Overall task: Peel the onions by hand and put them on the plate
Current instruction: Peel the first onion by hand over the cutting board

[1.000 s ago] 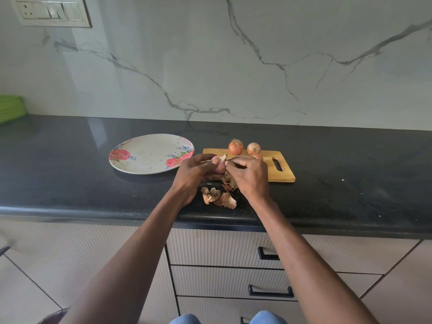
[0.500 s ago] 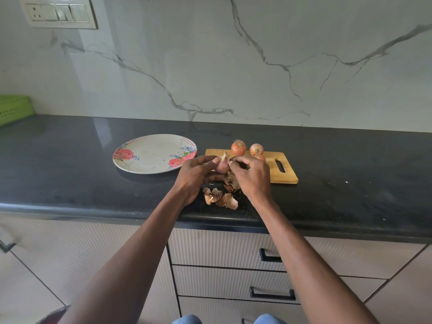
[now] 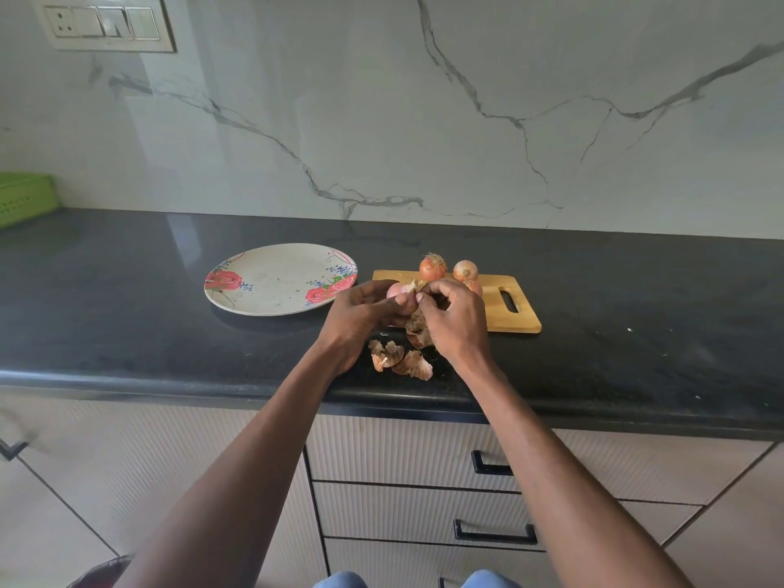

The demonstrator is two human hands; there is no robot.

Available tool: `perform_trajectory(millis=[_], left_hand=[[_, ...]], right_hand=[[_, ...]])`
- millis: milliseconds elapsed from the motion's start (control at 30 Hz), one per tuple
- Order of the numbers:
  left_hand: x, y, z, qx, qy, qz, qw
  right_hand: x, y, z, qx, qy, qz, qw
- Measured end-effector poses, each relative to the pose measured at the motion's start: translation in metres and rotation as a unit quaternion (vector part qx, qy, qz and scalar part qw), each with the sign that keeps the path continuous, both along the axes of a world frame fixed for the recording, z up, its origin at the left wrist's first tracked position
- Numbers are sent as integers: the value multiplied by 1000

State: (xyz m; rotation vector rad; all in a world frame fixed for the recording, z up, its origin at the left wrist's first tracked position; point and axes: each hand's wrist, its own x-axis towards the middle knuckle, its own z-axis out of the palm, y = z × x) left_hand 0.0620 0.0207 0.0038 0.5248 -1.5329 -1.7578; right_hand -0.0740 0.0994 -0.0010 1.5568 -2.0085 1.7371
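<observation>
My left hand (image 3: 365, 314) grips a pale pink, partly peeled onion (image 3: 399, 289) just above the counter, at the left end of the wooden cutting board (image 3: 500, 307). My right hand (image 3: 456, 320) pinches a strip of skin at the onion's top. Three unpeeled orange onions rest on the board: one (image 3: 432, 267) with a rooty top, one (image 3: 465, 270) beside it, and one (image 3: 474, 287) half hidden behind my right hand. The floral plate (image 3: 271, 282) lies to the left with nothing on it.
Brown onion skins (image 3: 401, 358) lie on the black counter (image 3: 127, 311) below my hands, close to its front edge. A green basket (image 3: 23, 197) stands at the far left. Drawers with black handles (image 3: 494, 536) sit under the counter.
Both hands stay together at the onion. More pink onion shows above my left fingers, and my right fingers have shifted to the skin at its tip.
</observation>
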Motion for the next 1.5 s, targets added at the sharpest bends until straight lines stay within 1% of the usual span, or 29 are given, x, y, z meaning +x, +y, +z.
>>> perform_trajectory(millis=[200,433,567,967,1167,1267,1333,1400,1500], left_hand=[[-1,-4,0,33,-12,19,999],[-2,-3,5,66,-4,12,998],[0,0,9,77,11,9,997],[2,1,11,86,22,14,996],[3,0,12,139,32,12,990],[3,-1,12,161,39,15,986],[3,-2,12,170,42,16,984],[3,-2,12,169,42,13,985],[3,-1,10,162,43,11,986]], right_hand=[[1,1,0,-2,-36,2,999],[5,8,6,-8,-39,-5,999],[8,13,7,-15,-43,-29,999],[4,8,4,61,-56,-106,991],[1,5,4,43,-41,-65,996],[0,4,3,14,-50,-39,998],[1,6,5,5,-61,-4,998],[4,8,8,35,-65,39,997],[3,5,4,64,-58,59,995]])
